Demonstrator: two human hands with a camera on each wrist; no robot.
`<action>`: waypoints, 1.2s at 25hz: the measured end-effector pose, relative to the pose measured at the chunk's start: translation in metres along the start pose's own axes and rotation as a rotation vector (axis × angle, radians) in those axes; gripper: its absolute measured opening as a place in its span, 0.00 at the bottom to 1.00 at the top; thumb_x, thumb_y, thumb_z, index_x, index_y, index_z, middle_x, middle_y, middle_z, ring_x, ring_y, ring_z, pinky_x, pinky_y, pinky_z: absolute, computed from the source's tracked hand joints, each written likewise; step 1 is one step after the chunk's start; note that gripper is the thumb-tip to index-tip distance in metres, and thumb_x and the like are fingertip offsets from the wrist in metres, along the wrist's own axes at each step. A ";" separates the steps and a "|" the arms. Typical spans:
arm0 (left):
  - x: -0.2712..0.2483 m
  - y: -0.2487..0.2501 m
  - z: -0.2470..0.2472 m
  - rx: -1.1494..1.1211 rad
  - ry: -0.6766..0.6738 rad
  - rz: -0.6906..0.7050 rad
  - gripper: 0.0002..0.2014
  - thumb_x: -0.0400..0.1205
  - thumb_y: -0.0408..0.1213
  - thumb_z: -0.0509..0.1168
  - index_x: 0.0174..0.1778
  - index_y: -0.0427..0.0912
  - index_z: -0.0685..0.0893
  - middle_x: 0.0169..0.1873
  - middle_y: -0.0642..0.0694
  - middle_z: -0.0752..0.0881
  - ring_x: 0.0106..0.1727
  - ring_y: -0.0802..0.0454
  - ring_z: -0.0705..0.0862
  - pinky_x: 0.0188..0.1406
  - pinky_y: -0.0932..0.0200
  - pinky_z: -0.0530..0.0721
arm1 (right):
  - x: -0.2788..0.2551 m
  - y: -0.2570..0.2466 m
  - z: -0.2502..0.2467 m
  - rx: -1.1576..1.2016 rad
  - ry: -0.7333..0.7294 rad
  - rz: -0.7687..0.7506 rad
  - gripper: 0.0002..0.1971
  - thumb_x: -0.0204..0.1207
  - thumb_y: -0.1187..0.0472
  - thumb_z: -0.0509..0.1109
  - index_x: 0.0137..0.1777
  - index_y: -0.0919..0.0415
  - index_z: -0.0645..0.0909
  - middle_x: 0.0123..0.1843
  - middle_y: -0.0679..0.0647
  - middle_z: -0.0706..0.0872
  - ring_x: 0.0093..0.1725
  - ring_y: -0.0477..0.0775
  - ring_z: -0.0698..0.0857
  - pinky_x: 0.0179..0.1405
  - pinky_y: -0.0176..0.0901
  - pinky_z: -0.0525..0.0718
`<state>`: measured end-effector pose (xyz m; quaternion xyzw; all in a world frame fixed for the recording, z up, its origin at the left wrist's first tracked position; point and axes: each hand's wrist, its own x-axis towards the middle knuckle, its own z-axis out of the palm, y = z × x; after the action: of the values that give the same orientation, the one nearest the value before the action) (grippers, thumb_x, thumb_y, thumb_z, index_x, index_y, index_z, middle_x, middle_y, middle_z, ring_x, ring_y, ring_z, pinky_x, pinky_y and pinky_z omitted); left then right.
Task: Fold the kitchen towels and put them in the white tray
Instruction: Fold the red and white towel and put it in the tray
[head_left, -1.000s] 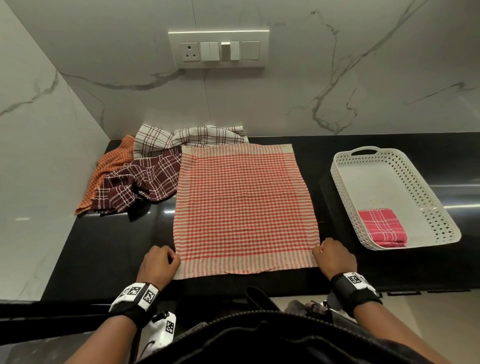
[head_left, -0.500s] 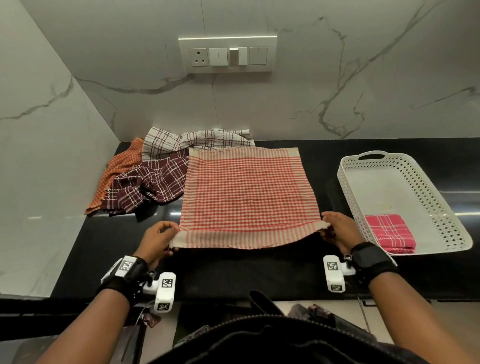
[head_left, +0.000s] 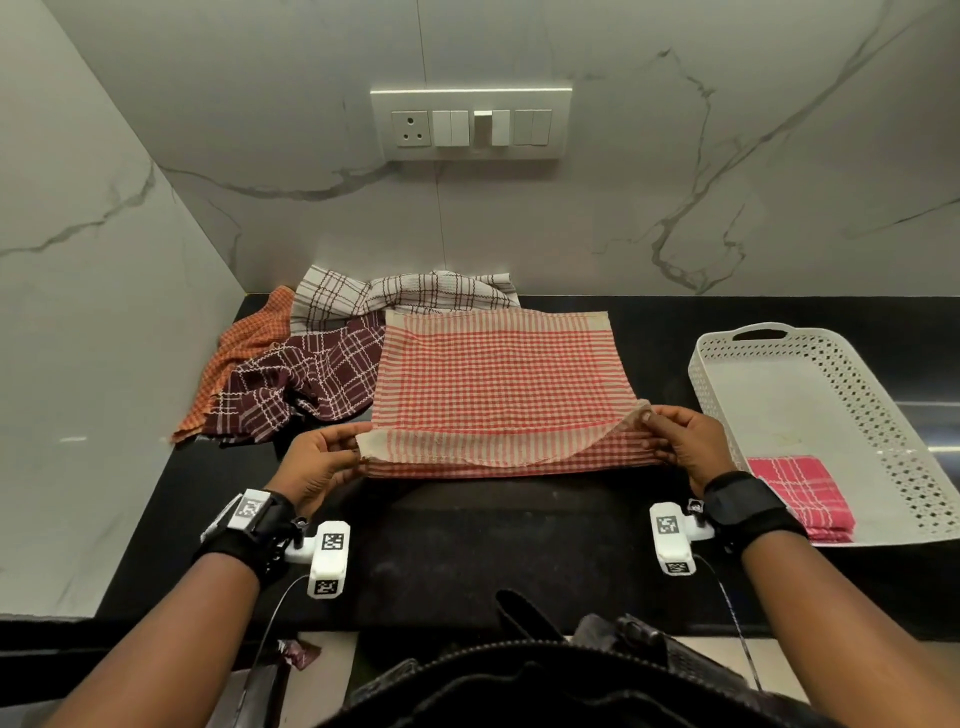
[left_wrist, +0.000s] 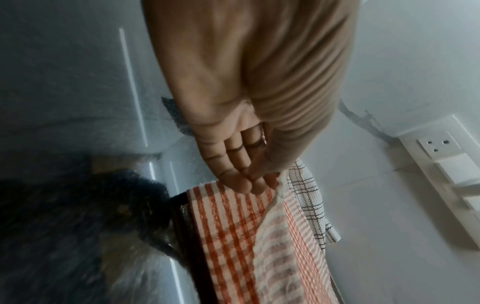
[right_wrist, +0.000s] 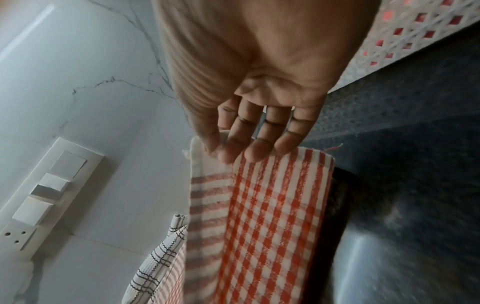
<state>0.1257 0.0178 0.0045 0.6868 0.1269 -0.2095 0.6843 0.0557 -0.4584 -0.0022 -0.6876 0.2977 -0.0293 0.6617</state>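
Both hands' fingers (left_wrist: 255, 185) pinch the red-checked towel (head_left: 498, 384); only the head view shows the white tray (head_left: 727, 364).

The folded pink towel (head_left: 802, 493) — partly hidden behind the right wrist — and the white tray (head_left: 852, 374) runs off-frame.

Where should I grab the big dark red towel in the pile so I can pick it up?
Pinch the maroon towel at its loose near edge, coming from the front. It lies crumpled with raised folds, and its right side is tucked under the red checked towel, so the front-left is freest, I think.
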 end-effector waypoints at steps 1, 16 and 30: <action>0.006 0.003 0.001 0.037 0.010 0.024 0.20 0.80 0.10 0.60 0.56 0.36 0.87 0.43 0.41 0.93 0.41 0.54 0.92 0.36 0.63 0.90 | 0.006 -0.002 0.002 -0.032 0.034 -0.032 0.04 0.79 0.62 0.75 0.49 0.62 0.88 0.40 0.59 0.91 0.28 0.44 0.87 0.28 0.33 0.85; 0.106 0.010 0.019 0.649 0.034 0.185 0.27 0.74 0.69 0.65 0.48 0.46 0.87 0.45 0.45 0.91 0.48 0.42 0.90 0.53 0.40 0.88 | 0.089 0.006 0.050 -0.479 -0.031 -0.117 0.07 0.86 0.58 0.64 0.54 0.62 0.79 0.52 0.57 0.84 0.50 0.55 0.82 0.51 0.49 0.77; 0.027 -0.064 -0.008 0.464 -0.092 0.023 0.09 0.87 0.42 0.68 0.53 0.39 0.86 0.45 0.41 0.93 0.50 0.40 0.91 0.51 0.38 0.89 | -0.006 0.059 -0.012 -0.319 0.028 0.080 0.07 0.86 0.64 0.65 0.49 0.64 0.83 0.49 0.63 0.87 0.42 0.53 0.84 0.41 0.46 0.80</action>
<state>0.1213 0.0243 -0.0649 0.8169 0.0362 -0.2563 0.5154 0.0234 -0.4637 -0.0536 -0.7709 0.3349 0.0350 0.5406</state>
